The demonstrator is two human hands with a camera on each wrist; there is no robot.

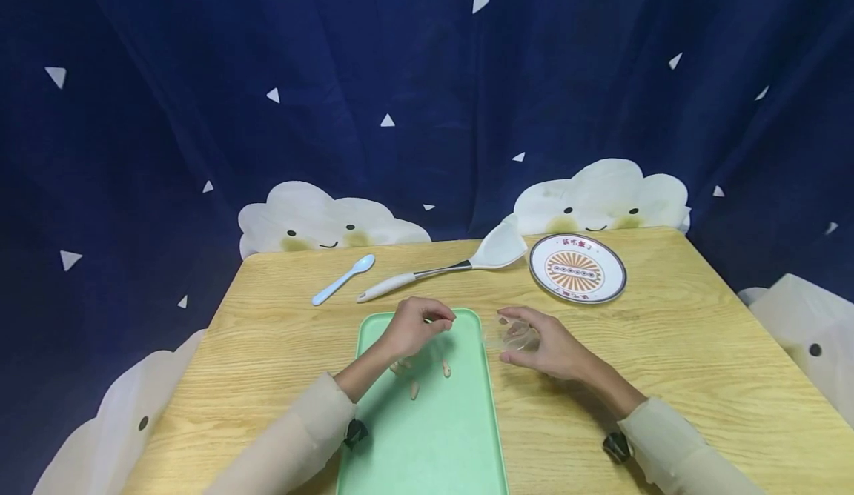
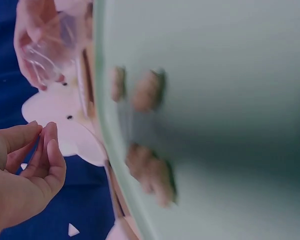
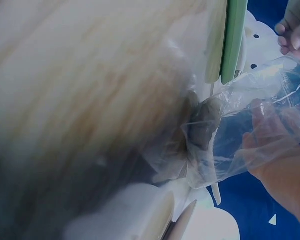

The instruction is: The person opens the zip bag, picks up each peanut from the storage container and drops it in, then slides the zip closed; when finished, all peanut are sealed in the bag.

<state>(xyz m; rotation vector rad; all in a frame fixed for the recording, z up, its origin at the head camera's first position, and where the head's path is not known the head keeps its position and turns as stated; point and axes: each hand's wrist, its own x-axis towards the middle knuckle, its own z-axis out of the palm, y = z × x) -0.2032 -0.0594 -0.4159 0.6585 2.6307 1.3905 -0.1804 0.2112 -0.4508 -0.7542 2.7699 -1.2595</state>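
Observation:
Over the far part of a green tray (image 1: 434,436), my left hand (image 1: 416,324) holds its fingertips together. In the left wrist view nothing shows between those fingertips (image 2: 47,131). Several unshelled peanuts (image 1: 446,368) lie on the tray below and nearer than this hand. Right of the tray, my right hand (image 1: 547,343) holds a clear plastic bag (image 1: 519,338) between thumb and fingers, its mouth side facing the tray. In the right wrist view the bag (image 3: 230,145) spreads in front of the fingers, with a brownish lump (image 3: 205,122) inside it.
Behind the tray lie a light blue spoon (image 1: 343,280) and a spatula (image 1: 443,269) with a white head and pale handle. A white patterned plate (image 1: 577,267) stands at the back right of the wooden table (image 1: 667,347). A dark blue curtain (image 1: 400,50) hangs behind.

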